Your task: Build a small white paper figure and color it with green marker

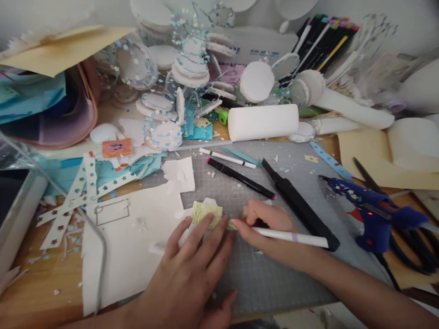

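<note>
My left hand (197, 262) lies spread out, fingertips pressing on a small paper piece coloured yellow-green (204, 212) on the grey cutting mat (260, 283). Between the fingers of my right hand (265, 224) is a white marker (291, 236), its tip end hidden near the piece's right side. Left of my left hand, a large white paper sheet (137, 246) bears a drawn rectangle. Beyond my hands lie a black marker with pink ends (242, 178) and a slim white pen (228, 157). A black utility knife (302, 205) rests just past my right hand.
A blue glue gun (373, 214) with a lit red light and black scissors (411, 246) are at the right. White foam discs (257, 82) and a white roll (264, 122) crowd the back. Punched paper strips (72, 201) and a cable (99, 242) lie left.
</note>
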`<state>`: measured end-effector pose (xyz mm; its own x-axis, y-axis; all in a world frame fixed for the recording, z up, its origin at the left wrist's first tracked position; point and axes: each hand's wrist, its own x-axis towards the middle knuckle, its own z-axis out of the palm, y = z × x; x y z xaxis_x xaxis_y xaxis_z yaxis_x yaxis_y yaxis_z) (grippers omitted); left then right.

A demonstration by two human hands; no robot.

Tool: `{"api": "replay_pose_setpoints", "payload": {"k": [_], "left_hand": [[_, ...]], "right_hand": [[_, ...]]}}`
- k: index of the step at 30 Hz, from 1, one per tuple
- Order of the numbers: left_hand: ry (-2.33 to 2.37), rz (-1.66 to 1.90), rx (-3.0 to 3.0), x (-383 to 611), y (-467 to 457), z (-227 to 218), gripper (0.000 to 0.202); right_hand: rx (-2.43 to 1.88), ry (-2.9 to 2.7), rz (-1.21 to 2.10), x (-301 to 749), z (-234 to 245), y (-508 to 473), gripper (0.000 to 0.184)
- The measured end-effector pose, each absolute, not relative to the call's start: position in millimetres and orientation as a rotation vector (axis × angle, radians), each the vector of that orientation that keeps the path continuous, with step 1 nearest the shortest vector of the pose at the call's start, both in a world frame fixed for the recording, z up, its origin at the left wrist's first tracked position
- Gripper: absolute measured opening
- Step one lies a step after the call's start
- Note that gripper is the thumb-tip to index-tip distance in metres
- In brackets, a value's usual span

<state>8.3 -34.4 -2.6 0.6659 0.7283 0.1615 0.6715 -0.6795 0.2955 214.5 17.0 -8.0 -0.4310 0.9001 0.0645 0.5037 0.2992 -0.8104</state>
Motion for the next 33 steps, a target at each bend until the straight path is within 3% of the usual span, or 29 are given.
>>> {"api": "replay_pose_setpoints", "payload": {"k": [12,22,27,30,33], "left_hand": [[1.122,0.39,2.7,7,-32,-3,0.058],[1.082,0.695,2.638,6,-34,17,0.042],[1.525,0.595,2.507,3,-32,28,0.031],[1.795,0.408,2.477,6,-28,24,0.046],[1.897,0.299,2.472,11,-25,20,0.043]], "right_hand": [[-1.253,-1.984,1.009,217,-10,18,0.032],[-1.152,-1.322,1.214,220,-6,31,0.033],[-1.145,-1.29,1.223,222,-7,32,0.034],[-1.154,-1.337,1.216,222,-7,29,0.035],[-1.151,-1.36,1.203,223,-6,25,0.035]]}}
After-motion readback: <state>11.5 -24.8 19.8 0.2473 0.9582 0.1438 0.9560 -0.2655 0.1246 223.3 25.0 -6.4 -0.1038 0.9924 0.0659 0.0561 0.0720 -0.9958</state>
